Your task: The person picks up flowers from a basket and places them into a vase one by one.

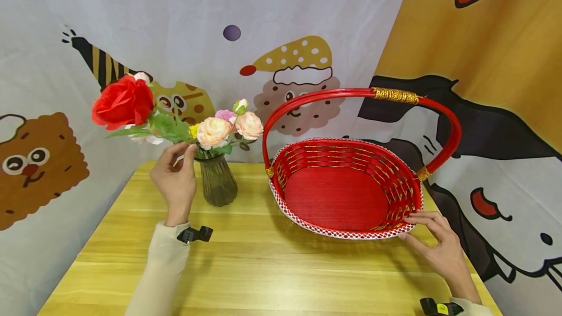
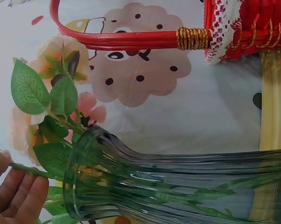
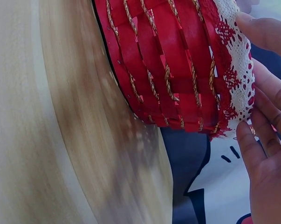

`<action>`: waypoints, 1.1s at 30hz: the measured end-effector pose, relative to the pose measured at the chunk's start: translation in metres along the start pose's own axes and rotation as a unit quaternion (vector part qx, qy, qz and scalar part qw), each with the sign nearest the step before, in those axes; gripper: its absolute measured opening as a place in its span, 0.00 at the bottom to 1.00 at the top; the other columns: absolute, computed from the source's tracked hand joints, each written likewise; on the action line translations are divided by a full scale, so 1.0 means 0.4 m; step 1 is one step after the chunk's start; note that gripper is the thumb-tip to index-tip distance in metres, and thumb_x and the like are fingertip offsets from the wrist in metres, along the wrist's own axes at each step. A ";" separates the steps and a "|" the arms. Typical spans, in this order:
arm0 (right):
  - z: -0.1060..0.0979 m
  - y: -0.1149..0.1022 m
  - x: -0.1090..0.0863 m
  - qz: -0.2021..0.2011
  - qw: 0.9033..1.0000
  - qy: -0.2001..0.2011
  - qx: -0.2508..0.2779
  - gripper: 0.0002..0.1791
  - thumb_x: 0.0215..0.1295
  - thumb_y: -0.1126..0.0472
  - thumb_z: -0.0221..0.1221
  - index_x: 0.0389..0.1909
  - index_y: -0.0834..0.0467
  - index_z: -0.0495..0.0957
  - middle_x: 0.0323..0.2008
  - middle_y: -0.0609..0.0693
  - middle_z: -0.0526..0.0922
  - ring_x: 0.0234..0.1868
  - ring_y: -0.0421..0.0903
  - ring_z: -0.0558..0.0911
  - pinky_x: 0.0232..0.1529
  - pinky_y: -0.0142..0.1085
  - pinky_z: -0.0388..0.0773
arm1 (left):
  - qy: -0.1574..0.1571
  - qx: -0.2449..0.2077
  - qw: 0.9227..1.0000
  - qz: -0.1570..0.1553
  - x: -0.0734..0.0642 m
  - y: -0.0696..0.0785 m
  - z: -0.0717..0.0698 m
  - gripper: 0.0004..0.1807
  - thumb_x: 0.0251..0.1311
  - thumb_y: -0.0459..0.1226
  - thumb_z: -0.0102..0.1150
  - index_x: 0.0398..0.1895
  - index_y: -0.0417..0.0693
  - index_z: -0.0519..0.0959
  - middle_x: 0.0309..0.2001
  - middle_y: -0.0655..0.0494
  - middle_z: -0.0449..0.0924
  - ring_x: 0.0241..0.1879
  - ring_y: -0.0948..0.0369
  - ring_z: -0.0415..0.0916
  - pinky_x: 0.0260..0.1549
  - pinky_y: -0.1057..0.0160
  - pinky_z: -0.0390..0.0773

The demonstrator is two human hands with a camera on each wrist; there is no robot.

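Observation:
My left hand (image 1: pixel 175 184) pinches a green flower stem (image 2: pixel 33 171) between thumb and fingers, just outside the mouth of a ribbed glass vase (image 1: pixel 219 187). The stem runs on into the vase. Above this hand a large red rose (image 1: pixel 125 104) leans to the left, with green leaves (image 1: pixel 169 128) below it. Peach-coloured roses (image 1: pixel 214 133) stand on the vase's right side. At the near right end of a red woven basket (image 1: pixel 338 199), my right hand (image 1: pixel 439 247) holds the lace-trimmed rim (image 3: pixel 243 79), thumb on one side and fingers on the other.
The basket's tall arched handle (image 1: pixel 325 94) rises over it, wrapped in gold cord at the top. Vase and basket stand side by side on a wooden table (image 1: pixel 263 277). Behind them hangs a cloth (image 1: pixel 189 13) printed with cartoon figures.

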State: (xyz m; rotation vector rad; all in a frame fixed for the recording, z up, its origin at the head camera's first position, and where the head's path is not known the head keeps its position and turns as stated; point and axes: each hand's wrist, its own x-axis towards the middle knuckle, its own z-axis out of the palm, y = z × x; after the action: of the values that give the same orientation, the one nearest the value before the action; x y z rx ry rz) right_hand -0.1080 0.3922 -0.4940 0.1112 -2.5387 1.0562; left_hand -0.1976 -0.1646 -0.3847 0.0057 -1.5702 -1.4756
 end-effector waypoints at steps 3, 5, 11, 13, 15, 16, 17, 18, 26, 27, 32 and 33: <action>0.001 0.000 -0.001 0.001 1.000 -0.001 0.002 0.22 0.49 0.64 0.80 0.47 0.51 0.87 0.54 0.40 0.78 0.60 0.23 0.64 0.52 0.12 0.59 | -0.007 0.018 1.000 0.002 -0.002 -0.014 -0.003 0.09 0.60 0.31 0.72 0.39 0.31 0.87 0.36 0.49 0.87 0.37 0.69 0.84 0.37 0.74 0.83; 0.000 0.001 -0.002 0.001 1.000 -0.001 0.003 0.22 0.49 0.64 0.80 0.47 0.51 0.87 0.54 0.40 0.78 0.60 0.23 0.64 0.52 0.12 0.60 | -0.018 0.029 0.999 0.008 -0.006 -0.028 -0.002 0.08 0.60 0.29 0.71 0.38 0.30 0.87 0.35 0.47 0.86 0.37 0.69 0.83 0.39 0.75 0.83; 0.002 0.005 -0.001 -0.006 1.000 -0.005 0.010 0.22 0.50 0.64 0.79 0.47 0.49 0.87 0.54 0.41 0.78 0.60 0.25 0.66 0.54 0.12 0.59 | -0.015 0.031 0.999 0.030 -0.023 -0.048 0.000 0.04 0.56 0.20 0.68 0.35 0.25 0.87 0.33 0.51 0.82 0.37 0.69 0.81 0.45 0.73 0.84; 0.002 0.006 -0.001 -0.006 1.000 -0.004 0.009 0.22 0.51 0.63 0.79 0.47 0.49 0.87 0.55 0.41 0.78 0.60 0.24 0.65 0.53 0.12 0.59 | -0.008 0.046 0.998 0.037 -0.026 -0.047 0.002 0.04 0.57 0.22 0.69 0.35 0.26 0.87 0.33 0.46 0.83 0.38 0.69 0.80 0.48 0.73 0.82; 0.001 0.007 -0.001 -0.006 1.000 -0.001 0.006 0.21 0.50 0.63 0.79 0.47 0.49 0.87 0.54 0.41 0.78 0.60 0.24 0.65 0.53 0.13 0.59 | -0.004 0.064 0.997 0.041 -0.030 -0.051 0.002 0.05 0.57 0.23 0.70 0.36 0.26 0.88 0.34 0.38 0.83 0.40 0.71 0.77 0.51 0.73 0.78; 0.000 0.007 -0.001 -0.006 1.000 0.000 0.005 0.21 0.50 0.63 0.79 0.47 0.49 0.87 0.54 0.41 0.78 0.60 0.24 0.65 0.53 0.13 0.59 | -0.002 0.073 0.996 0.042 -0.032 -0.054 0.000 0.05 0.57 0.24 0.70 0.36 0.27 0.88 0.34 0.35 0.83 0.40 0.72 0.75 0.52 0.73 0.75; 0.000 0.008 -0.001 -0.006 1.000 -0.001 0.005 0.21 0.50 0.63 0.79 0.47 0.49 0.87 0.55 0.41 0.78 0.60 0.24 0.65 0.53 0.13 0.59 | 0.000 0.085 0.995 0.043 -0.033 -0.058 -0.002 0.06 0.57 0.25 0.71 0.36 0.27 0.88 0.35 0.33 0.83 0.41 0.72 0.74 0.52 0.72 0.72; -0.001 0.008 0.000 -0.006 1.000 -0.001 0.004 0.21 0.51 0.63 0.79 0.47 0.49 0.87 0.55 0.41 0.78 0.60 0.24 0.65 0.53 0.13 0.59 | 0.001 0.092 0.995 0.043 -0.035 -0.061 -0.004 0.06 0.58 0.25 0.71 0.36 0.28 0.88 0.36 0.32 0.83 0.42 0.72 0.72 0.52 0.71 0.70; -0.004 0.003 0.000 -0.001 1.000 -0.004 0.012 0.21 0.51 0.64 0.79 0.47 0.51 0.87 0.55 0.41 0.77 0.60 0.25 0.66 0.54 0.08 0.61 | -0.016 0.134 0.988 0.068 -0.044 -0.076 -0.027 0.05 0.58 0.31 0.73 0.36 0.36 0.91 0.37 0.37 0.86 0.40 0.51 0.78 0.48 0.71 0.70; -0.003 0.002 0.000 0.000 1.000 -0.004 0.012 0.22 0.51 0.64 0.79 0.47 0.51 0.87 0.55 0.41 0.77 0.60 0.24 0.66 0.54 0.09 0.61 | -0.018 0.136 0.988 0.071 -0.047 -0.075 -0.030 0.06 0.58 0.31 0.73 0.37 0.37 0.91 0.37 0.38 0.86 0.39 0.50 0.78 0.47 0.73 0.72; -0.002 -0.003 -0.001 0.003 1.000 -0.008 0.012 0.22 0.50 0.63 0.79 0.48 0.52 0.87 0.55 0.41 0.78 0.60 0.24 0.65 0.53 0.09 0.60 | -0.032 0.116 0.991 0.064 -0.069 -0.059 -0.042 0.10 0.57 0.27 0.72 0.42 0.32 0.88 0.39 0.35 0.82 0.42 0.65 0.76 0.46 0.76 0.79; -0.002 -0.004 -0.001 0.003 1.000 -0.009 0.012 0.22 0.51 0.63 0.79 0.48 0.52 0.87 0.55 0.41 0.78 0.60 0.24 0.65 0.53 0.09 0.60 | -0.035 0.111 0.992 0.058 -0.074 -0.052 -0.045 0.11 0.57 0.25 0.71 0.44 0.30 0.87 0.40 0.34 0.81 0.43 0.69 0.74 0.46 0.75 0.80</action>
State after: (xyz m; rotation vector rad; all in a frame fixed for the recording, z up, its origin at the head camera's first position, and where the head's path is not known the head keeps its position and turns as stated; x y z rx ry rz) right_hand -0.1069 0.3918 -0.4926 0.1190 -2.5439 1.0926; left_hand -0.1822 -0.1671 -0.4216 -0.0095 -1.7554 -1.2180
